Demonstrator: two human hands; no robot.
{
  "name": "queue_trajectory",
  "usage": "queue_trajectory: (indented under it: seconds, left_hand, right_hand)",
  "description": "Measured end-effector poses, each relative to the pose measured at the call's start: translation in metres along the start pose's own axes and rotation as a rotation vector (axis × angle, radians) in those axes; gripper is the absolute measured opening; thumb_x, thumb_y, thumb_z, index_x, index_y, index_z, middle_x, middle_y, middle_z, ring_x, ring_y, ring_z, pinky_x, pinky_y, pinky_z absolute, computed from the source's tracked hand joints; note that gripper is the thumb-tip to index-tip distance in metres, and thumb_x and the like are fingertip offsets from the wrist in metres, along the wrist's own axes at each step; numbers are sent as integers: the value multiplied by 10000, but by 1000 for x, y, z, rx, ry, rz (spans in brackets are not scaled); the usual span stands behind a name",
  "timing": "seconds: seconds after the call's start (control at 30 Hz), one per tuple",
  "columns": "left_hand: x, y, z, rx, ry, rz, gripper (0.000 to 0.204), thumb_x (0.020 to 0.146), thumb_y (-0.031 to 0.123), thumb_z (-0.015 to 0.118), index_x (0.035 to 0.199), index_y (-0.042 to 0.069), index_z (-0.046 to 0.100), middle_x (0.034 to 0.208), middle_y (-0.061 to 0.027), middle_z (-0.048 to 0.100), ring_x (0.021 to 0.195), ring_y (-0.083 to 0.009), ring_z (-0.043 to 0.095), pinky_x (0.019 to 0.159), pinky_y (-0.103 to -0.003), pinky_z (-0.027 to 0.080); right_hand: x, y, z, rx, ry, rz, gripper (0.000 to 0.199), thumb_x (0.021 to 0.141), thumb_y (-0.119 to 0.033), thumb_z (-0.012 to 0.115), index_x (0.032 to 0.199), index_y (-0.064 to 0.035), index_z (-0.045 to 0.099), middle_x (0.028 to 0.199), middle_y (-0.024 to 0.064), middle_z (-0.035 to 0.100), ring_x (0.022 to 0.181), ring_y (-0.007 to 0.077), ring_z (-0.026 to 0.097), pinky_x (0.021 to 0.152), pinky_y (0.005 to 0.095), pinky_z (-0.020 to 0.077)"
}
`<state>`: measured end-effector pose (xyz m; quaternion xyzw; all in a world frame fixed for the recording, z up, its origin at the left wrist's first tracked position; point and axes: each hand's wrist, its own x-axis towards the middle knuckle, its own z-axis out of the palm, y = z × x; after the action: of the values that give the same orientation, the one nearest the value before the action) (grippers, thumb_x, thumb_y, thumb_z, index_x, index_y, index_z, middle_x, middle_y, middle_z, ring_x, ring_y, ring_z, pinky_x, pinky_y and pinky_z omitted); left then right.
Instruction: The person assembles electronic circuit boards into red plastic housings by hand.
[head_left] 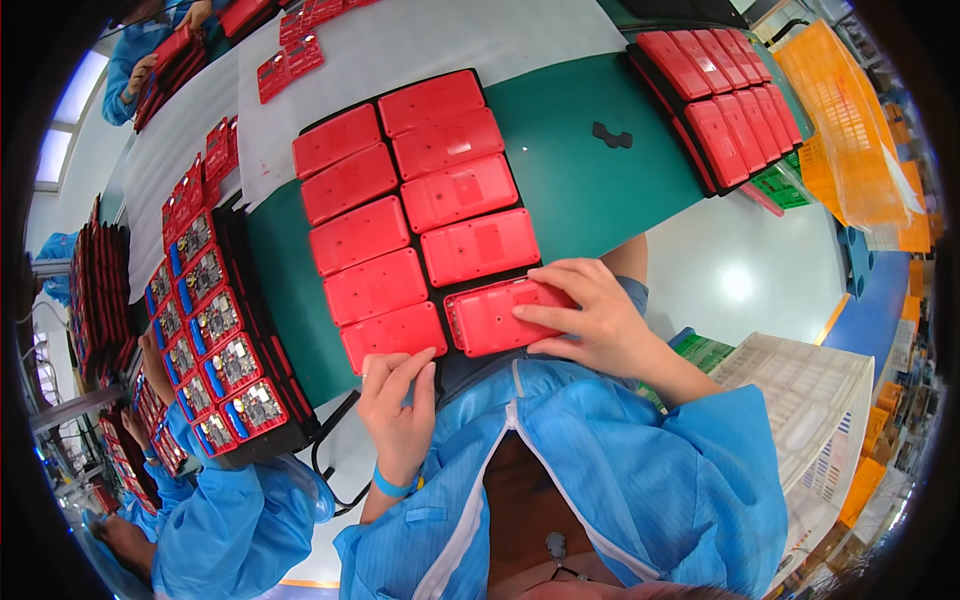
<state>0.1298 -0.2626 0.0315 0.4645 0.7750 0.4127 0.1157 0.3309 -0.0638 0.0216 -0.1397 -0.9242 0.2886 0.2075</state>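
Observation:
A red plastic case point(490, 322) sits slightly askew at the near right corner of a black tray point(437, 292). Spread over its right end, my right hand point(597, 318) grips it between thumb and fingers. Along the case's left end a thin strip of its inside edge shows. My left hand point(397, 400), with a blue band at the wrist, has its fingertips at the front edge of the neighbouring red case point(396, 338). Its fingers are bent and apart, and it holds nothing that I can see. More red cases point(458, 193) lie in two columns beyond.
To the left, a tray of red housings with exposed circuit boards point(215, 318) stands near a co-worker's blue sleeve point(245, 510). Stacked trays of red cases point(725, 115) are at the far right. A small black piece point(612, 135) lies on the green mat point(570, 190). A white crate point(800, 400) stands right.

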Motion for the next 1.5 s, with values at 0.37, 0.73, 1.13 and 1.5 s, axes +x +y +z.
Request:
queue_trajectory:
  seconds: [0.37,0.73,1.13,1.5]
  left_hand:
    - [-7,-7,17,135,35,217,293,774,-15,781,1060,47,775,1060,-91,657,969,-286,559,808,-376,474]
    - [-15,-13,31,431,-99,336,383,849,142,759,1228,95,732,1364,-17,658,1267,-301,524,969,-458,360]
    - [-13,-24,42,545,74,476,312,821,165,775,1128,107,772,1257,7,717,1165,-272,575,912,-443,352]
    - [7,-25,32,402,-54,508,365,762,170,827,1099,78,720,1296,-22,706,1234,-300,565,1048,-511,324]
  right_hand:
    - [5,-7,20,-159,-34,-55,439,757,-262,835,1173,-163,733,1318,188,582,1233,361,541,1046,529,419]
    - [3,-7,20,-223,-91,-10,504,728,-257,855,1216,-212,736,1406,165,546,1282,370,513,1055,541,403]
    - [-16,1,25,-385,-61,-11,627,759,-279,823,1359,-223,649,1465,146,520,1292,348,515,1058,536,406]
    - [-11,14,13,-244,-78,-107,631,736,-253,837,1326,-126,654,1411,164,561,1231,352,563,992,465,505]
